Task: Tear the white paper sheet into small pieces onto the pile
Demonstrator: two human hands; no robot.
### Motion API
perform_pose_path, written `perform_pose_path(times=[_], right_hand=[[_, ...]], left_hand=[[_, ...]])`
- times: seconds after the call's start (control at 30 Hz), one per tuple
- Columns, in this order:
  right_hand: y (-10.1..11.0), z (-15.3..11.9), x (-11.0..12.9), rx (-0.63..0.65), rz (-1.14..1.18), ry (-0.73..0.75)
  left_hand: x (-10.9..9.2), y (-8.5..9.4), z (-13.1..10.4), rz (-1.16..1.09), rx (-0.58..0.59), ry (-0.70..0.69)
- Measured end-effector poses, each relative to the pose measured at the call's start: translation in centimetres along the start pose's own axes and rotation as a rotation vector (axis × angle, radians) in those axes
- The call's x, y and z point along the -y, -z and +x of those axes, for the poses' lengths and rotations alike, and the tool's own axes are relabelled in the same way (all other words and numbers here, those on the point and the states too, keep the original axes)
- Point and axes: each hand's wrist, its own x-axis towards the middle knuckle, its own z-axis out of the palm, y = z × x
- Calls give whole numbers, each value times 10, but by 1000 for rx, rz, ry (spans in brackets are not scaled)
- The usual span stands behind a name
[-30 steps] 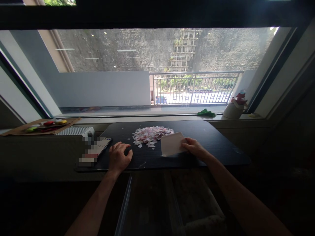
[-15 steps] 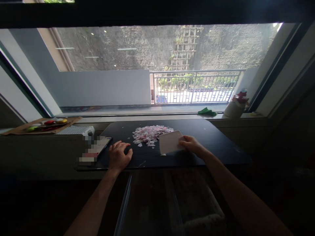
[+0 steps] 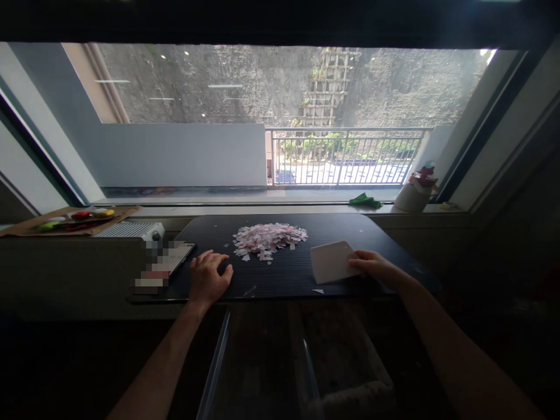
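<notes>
And here's the pale flat card (image 3: 333, 262), tilted above the right half of the counter (image 3: 271, 283), its edge pinched by the fingers of the right hand (image 3: 376, 265). A loose scrap (image 3: 318, 290) lies at seven o'clock, just off its near edge; the heap of paper bits (image 3: 269, 238) sits at ten. Over at nine, the left hand (image 3: 209, 275) has its fingers parted and curved, gripping nothing, with the partly pixelated phone (image 3: 184, 256) just beyond. Farther out, the green cloth (image 3: 365, 200) lies at one o'clock on the sill, the white container (image 3: 413, 195) at two.
</notes>
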Motion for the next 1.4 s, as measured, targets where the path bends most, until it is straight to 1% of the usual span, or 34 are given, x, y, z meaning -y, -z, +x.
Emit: perform_pose_path(times=[0.13, 0.33, 0.43, 0.5, 0.53, 0.6, 0.7, 0.8, 0.87, 0.9, 0.97, 1.03, 1.1, 1.23, 1.4], right_hand=[[0, 0, -3, 94, 12, 9], [3, -7, 2, 125, 26, -12], [6, -10, 2, 162, 57, -14], [5, -11, 2, 189, 79, -6], [1, -10, 2, 179, 91, 8], [-13, -6, 2, 94, 117, 53], [-51, 8, 3, -90, 147, 134], [-92, 20, 7, -156, 128, 219], [-111, 23, 12, -192, 65, 277], [-116, 22, 14, -221, 24, 297], [-120, 19, 17, -250, -59, 328], [-119, 15, 18, -233, -91, 340], [-117, 12, 17, -220, -67, 335], [-117, 13, 15, -261, -24, 323], [-118, 13, 15, -223, -20, 331]], left_hand=[[1, 0, 1, 2, 2, -7], [1, 0, 1, -5, 1, -17], [1, 0, 1, -13, -5, -13], [1, 0, 1, -15, -11, -12], [0, 0, 1, -15, -13, -10], [-2, 1, 0, -14, -15, -5], [-6, 3, -1, -26, -1, 13], [-8, 2, -2, -35, 1, 36], [-9, 2, -2, -44, 0, 45], [-9, 2, -2, -48, 4, 48], [-10, 2, -2, -55, 17, 53], [-10, 3, -2, -59, 33, 59], [-10, 3, -2, -61, 41, 62], [-10, 3, -2, -59, 31, 53], [-10, 4, -2, -57, 25, 52]])
